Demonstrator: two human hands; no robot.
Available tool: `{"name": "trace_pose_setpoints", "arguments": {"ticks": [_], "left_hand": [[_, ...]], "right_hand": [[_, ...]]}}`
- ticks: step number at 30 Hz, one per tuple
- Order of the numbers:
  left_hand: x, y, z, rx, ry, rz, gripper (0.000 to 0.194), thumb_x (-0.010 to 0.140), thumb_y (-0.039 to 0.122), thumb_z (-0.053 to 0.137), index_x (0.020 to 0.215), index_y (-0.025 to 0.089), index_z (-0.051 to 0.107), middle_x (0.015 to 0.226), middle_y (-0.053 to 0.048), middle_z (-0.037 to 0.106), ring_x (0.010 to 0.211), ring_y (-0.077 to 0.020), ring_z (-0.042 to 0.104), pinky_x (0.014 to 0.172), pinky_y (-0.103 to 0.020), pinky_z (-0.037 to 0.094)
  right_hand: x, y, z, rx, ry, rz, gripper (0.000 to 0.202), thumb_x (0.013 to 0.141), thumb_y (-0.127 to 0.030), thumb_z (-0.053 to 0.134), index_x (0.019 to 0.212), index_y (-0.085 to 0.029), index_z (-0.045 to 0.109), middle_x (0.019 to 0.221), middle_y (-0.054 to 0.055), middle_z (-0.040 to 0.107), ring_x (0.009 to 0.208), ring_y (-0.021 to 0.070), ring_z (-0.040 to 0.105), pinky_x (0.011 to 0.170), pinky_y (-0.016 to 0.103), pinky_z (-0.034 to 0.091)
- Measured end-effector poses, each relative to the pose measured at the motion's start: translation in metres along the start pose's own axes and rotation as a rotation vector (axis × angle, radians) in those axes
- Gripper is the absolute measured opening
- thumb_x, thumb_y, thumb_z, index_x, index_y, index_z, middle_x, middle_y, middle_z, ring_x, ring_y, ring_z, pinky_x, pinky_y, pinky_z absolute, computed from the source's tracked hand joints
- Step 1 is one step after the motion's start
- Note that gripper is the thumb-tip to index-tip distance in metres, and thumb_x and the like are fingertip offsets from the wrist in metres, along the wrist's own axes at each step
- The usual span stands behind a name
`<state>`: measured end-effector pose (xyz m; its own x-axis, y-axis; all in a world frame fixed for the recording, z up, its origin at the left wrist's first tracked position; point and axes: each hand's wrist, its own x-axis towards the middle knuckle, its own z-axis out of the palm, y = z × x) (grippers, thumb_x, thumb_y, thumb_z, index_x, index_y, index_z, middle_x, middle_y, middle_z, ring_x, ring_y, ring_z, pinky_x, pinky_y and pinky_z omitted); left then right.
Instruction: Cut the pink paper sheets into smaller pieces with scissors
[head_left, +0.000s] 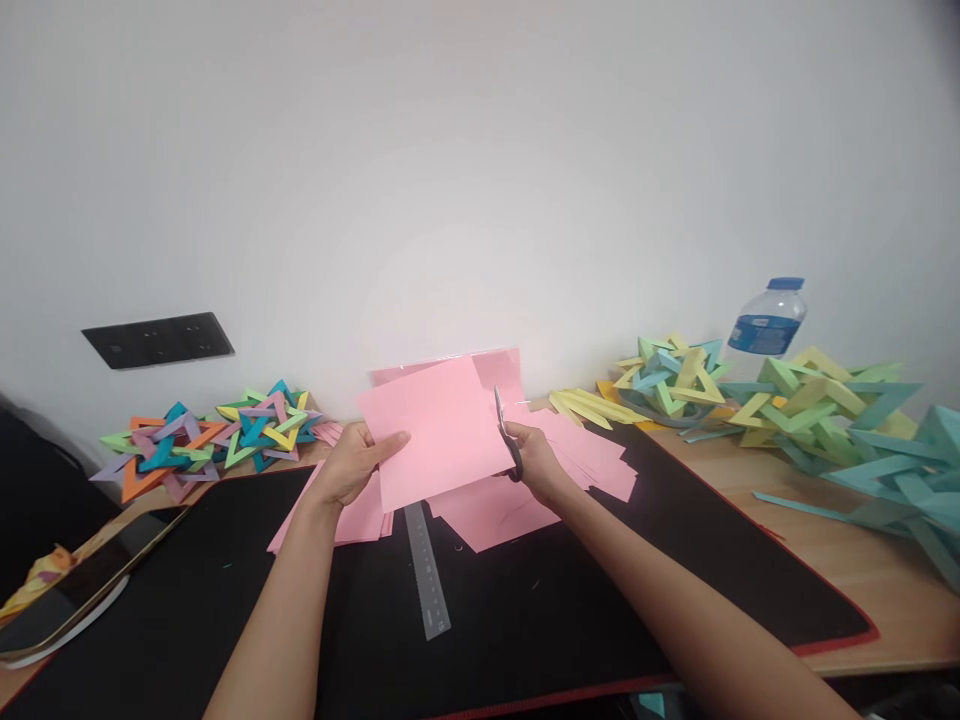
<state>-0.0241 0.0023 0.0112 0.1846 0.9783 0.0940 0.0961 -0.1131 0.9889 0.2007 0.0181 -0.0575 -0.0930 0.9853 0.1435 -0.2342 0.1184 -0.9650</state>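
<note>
Left hand (354,466) pinched sheet (441,430) | right hand (538,462) gripped scissors (499,410) at its edge | seemingly cutting; steady sheet was needed

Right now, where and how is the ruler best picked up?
Probably by the near end of the ruler, pinched across its long edges from the front of the black mat: it lies flat, that end is uncovered, and the held pink sheet hides the far end.
</note>
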Motion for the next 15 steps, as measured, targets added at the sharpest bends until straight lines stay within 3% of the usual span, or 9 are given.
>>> {"name": "trace_pose_setpoints", "arguments": {"ticks": [4,9,12,15], "left_hand": [[0.003,-0.003,-0.003,-0.036,0.042,0.006,0.025,0.061,0.033,0.078,0.067,0.012,0.067,0.059,-0.002,0.066,0.056,-0.0135,0.058,0.049,-0.022,0.044],[0.009,-0.012,-0.002,0.008,0.087,-0.026,0.034,0.06,0.035,0.078,0.078,0.009,0.067,0.072,-0.008,0.07,0.061,-0.0169,0.061,0.052,-0.025,0.046],[0.012,-0.018,0.006,0.004,0.041,-0.012,0.037,0.062,0.039,0.076,0.082,0.01,0.066,0.077,-0.008,0.07,0.068,-0.0185,0.062,0.059,-0.028,0.048],[0.017,-0.025,0.013,0.029,0.026,0.025,0.041,0.07,0.051,0.065,0.076,0.011,0.062,0.074,-0.007,0.068,0.067,-0.0179,0.062,0.063,-0.03,0.049]], "right_hand": [[0.0,0.0,-0.001,0.032,0.046,-0.003,0.024,0.055,-0.031,0.07,0.068,-0.015,0.056,0.045,-0.005,0.047,0.042,0.0088,0.047,0.046,0.025,0.043],[0.001,-0.006,-0.007,0.126,0.162,-0.037,0.04,0.066,-0.051,0.065,0.079,-0.014,0.058,0.057,-0.002,0.05,0.053,0.0103,0.049,0.054,0.027,0.044],[0.003,-0.005,-0.012,-0.002,0.148,-0.036,0.043,0.055,-0.044,0.075,0.081,-0.014,0.06,0.059,-0.003,0.049,0.053,0.0096,0.045,0.048,0.024,0.036],[0.006,0.0,-0.015,-0.065,0.265,-0.036,0.044,0.048,-0.036,0.078,0.081,-0.014,0.061,0.058,-0.003,0.05,0.051,0.0088,0.041,0.047,0.023,0.031]]}}
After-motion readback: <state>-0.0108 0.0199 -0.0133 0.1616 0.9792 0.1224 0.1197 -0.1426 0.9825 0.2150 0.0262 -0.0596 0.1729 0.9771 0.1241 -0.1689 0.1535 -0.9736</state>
